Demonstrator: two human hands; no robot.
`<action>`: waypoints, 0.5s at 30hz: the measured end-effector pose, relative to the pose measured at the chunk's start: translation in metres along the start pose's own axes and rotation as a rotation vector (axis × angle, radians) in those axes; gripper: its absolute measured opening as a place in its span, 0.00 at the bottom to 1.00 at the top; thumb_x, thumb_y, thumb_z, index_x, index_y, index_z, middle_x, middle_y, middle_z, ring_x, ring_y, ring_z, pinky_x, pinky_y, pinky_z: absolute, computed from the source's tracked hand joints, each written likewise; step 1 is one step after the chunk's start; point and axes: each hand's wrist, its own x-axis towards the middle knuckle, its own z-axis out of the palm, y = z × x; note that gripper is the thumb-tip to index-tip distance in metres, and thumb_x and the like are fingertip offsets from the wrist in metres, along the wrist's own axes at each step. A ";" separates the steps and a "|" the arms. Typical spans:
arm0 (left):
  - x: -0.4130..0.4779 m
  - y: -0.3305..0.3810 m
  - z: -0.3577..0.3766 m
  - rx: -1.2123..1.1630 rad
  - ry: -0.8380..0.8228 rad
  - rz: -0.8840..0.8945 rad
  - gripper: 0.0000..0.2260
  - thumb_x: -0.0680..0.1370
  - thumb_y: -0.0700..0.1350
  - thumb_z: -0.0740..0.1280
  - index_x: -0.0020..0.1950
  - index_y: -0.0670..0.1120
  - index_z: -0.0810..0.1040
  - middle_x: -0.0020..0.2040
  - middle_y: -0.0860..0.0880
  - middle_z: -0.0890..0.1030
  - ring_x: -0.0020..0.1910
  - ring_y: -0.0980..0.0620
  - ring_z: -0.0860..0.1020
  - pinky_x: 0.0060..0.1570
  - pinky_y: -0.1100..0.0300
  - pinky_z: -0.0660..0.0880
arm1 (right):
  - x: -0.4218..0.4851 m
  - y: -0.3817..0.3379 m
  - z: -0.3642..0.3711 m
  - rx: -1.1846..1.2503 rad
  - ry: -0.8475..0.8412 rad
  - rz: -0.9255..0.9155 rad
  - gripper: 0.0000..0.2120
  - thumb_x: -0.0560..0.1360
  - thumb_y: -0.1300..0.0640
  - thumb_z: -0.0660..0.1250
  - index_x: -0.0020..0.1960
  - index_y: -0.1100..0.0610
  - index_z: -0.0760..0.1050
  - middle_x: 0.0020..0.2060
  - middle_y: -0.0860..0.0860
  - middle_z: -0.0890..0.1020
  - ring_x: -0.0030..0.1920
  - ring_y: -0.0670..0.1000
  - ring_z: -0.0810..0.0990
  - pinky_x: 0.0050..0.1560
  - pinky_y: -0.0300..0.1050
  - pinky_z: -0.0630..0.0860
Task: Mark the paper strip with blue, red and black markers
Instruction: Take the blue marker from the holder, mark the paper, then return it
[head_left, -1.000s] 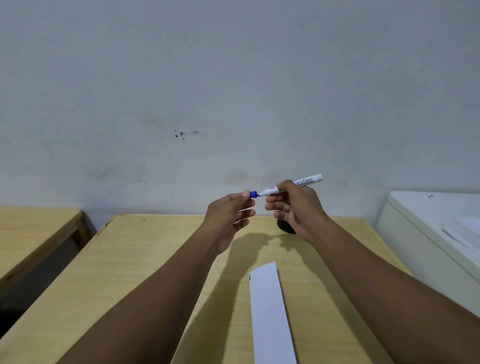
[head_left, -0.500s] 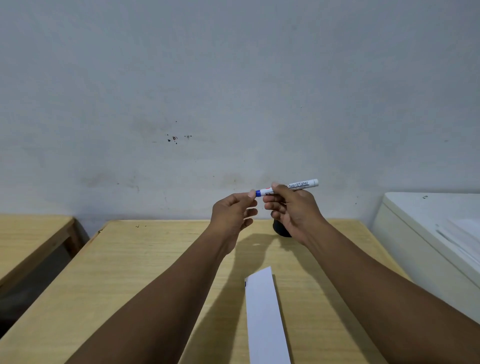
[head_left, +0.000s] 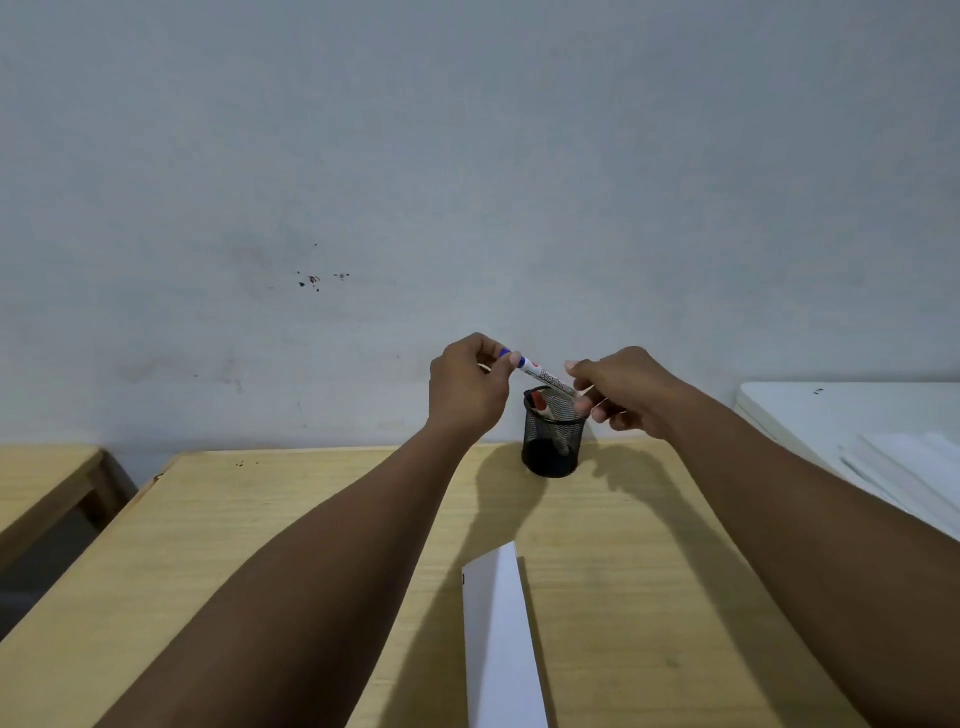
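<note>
Both hands hold the blue marker (head_left: 545, 375) in the air above the table's far edge. My left hand (head_left: 467, 387) pinches its blue cap end. My right hand (head_left: 626, 392) grips the white barrel's other end. Just below them stands a black mesh pen cup (head_left: 551, 441) with a red marker (head_left: 540, 404) sticking out of it. The white paper strip (head_left: 498, 639) lies flat on the wooden table (head_left: 260, 545), running toward me between my forearms.
A grey wall rises right behind the table. A second wooden table (head_left: 41, 483) stands to the left across a gap. A white cabinet (head_left: 831, 410) with white sheets on top sits at the right.
My hands have moved apart and the marker has tilted, its blue end now up at the left hand. The pen cup, hidden behind my right hand before, is now in sight.
</note>
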 end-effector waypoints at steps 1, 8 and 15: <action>0.002 -0.001 0.006 0.038 -0.001 0.014 0.08 0.77 0.51 0.72 0.45 0.47 0.84 0.39 0.56 0.82 0.36 0.54 0.77 0.39 0.57 0.72 | 0.002 0.003 -0.004 -0.017 0.006 -0.009 0.12 0.79 0.51 0.68 0.49 0.62 0.78 0.34 0.58 0.84 0.25 0.51 0.73 0.27 0.40 0.65; 0.009 -0.013 0.035 0.399 -0.195 0.203 0.07 0.78 0.53 0.70 0.50 0.52 0.84 0.46 0.57 0.80 0.54 0.52 0.78 0.47 0.54 0.75 | 0.026 0.030 -0.015 -0.079 0.014 -0.038 0.10 0.79 0.53 0.69 0.49 0.61 0.80 0.35 0.56 0.84 0.25 0.50 0.77 0.27 0.40 0.66; 0.018 -0.029 0.041 0.632 -0.427 0.323 0.13 0.74 0.47 0.71 0.58 0.52 0.85 0.56 0.47 0.81 0.57 0.42 0.77 0.54 0.45 0.77 | 0.041 0.050 -0.008 -0.070 -0.011 -0.054 0.10 0.79 0.53 0.68 0.49 0.61 0.80 0.36 0.55 0.86 0.26 0.50 0.78 0.27 0.39 0.67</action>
